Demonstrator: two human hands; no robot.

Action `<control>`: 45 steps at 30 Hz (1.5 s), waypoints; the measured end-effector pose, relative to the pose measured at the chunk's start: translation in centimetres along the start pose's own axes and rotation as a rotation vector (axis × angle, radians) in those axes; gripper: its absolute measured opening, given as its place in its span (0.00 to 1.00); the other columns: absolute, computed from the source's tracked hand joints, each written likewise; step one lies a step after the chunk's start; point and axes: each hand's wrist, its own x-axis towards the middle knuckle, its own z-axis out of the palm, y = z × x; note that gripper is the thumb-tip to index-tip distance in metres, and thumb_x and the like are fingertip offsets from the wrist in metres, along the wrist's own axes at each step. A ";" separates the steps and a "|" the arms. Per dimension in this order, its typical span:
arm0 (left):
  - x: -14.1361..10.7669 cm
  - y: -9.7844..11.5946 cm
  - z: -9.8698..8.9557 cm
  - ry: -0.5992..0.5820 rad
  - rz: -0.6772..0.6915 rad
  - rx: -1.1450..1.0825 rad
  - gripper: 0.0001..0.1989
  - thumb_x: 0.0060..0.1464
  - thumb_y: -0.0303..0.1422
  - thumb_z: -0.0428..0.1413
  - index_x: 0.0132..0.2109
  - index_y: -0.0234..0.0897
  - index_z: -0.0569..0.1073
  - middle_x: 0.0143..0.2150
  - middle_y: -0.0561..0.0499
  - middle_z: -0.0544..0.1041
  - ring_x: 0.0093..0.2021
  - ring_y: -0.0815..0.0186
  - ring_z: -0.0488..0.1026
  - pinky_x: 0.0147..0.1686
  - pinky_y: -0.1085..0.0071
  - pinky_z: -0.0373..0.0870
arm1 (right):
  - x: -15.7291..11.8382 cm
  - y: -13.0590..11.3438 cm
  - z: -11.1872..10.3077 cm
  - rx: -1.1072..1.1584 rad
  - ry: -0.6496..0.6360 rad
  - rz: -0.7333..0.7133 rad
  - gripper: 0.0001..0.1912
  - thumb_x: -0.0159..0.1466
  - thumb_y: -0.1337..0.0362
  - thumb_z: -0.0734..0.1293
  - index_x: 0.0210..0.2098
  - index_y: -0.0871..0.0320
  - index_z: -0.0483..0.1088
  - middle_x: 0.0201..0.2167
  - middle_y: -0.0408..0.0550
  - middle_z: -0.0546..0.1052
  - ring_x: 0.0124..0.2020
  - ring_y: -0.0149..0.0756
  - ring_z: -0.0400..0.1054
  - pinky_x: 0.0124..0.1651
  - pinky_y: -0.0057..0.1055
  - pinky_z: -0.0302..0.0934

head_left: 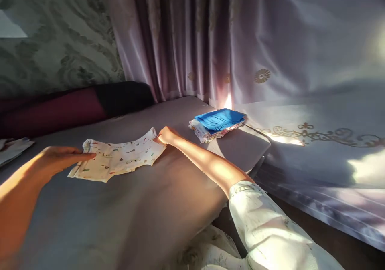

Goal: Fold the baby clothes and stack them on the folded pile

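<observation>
A small white garment (120, 158) with a scattered coloured print is stretched sideways just over the grey bed surface (144, 214). My left hand (58, 158) pinches its left end, with the index finger laid along the cloth. At the upper right corner, my right hand (165, 137) is closed on the fabric in a fist-like grip. Its lower edge hangs uneven, and I cannot tell exactly what kind of garment it is. Beyond my right hand lies a stack of folded cloths (203, 136), topped by a blue folded piece (221, 119).
More white cloth (15, 148) lies at the far left edge. A maroon and black bolster-like cushion (75, 105) runs along the patterned wall. Lilac curtains (186, 41) hang behind the bed, and its right edge (261, 150) drops off beside the stack.
</observation>
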 end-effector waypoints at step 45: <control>-11.7 27.6 25.1 -0.463 0.197 -0.909 0.15 0.35 0.40 0.68 0.25 0.34 0.74 0.21 0.51 0.73 0.24 0.67 0.70 0.24 0.71 0.66 | 1.0 23.8 -24.4 -0.488 0.470 0.544 0.23 0.58 0.66 0.73 0.53 0.65 0.72 0.44 0.59 0.77 0.50 0.50 0.71 0.50 0.41 0.65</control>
